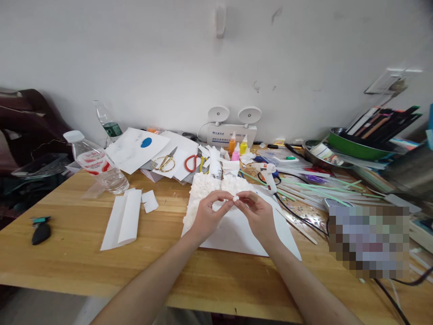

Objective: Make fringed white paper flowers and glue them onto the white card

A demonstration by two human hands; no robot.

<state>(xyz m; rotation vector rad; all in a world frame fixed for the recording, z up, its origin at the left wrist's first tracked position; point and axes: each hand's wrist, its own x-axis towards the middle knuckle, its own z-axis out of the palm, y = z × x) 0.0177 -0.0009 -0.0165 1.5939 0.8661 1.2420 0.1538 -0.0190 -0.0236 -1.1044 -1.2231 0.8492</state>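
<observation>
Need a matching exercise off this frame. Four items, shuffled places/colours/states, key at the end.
Column one
1. small white piece
2. green bowl
3. glue gun
4. blue oval

Column two
A. white, with a black cord
B. on a white sheet, behind the folded paper
C. pinched between the left hand and the right hand
D. has pens in it, at the back right

Pairs: 1-C, 2-D, 3-A, 4-B
</observation>
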